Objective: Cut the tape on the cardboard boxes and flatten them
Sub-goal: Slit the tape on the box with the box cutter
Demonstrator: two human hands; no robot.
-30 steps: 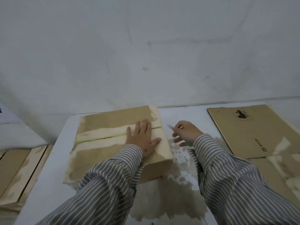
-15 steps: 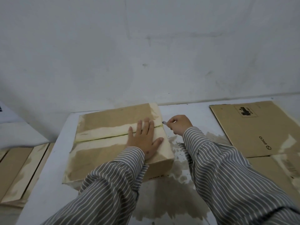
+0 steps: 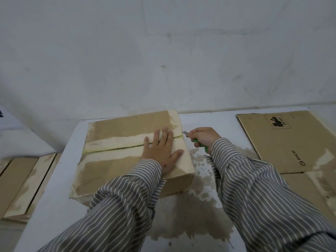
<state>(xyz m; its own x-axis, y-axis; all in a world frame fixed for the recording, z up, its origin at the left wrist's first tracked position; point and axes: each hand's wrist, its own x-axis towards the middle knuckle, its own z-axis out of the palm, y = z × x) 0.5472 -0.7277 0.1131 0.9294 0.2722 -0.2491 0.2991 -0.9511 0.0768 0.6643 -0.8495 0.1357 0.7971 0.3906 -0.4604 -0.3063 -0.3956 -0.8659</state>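
Closed brown cardboard box [image 3: 127,157] on white desk [image 3: 54,206]; taped seam [image 3: 116,148] runs left-right. Right hand [image 3: 204,137] clamps green utility knife [image 3: 190,136], blade at seam's right end. Left hand [image 3: 161,151] flat, fingers spread, over seam.

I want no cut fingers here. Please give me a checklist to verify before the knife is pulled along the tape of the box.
1. Left hand flat on the box, holding it steady: ok.
2. Right hand grips the knife firmly: ok.
3. Blade at the right end of the tape seam: ok.
4. Left fingers out of the blade's path: not ok, they lie across the seam.
5. Blade length pushed out: cannot tell, it is too small to see.
6. Box sits flat on the table: ok.
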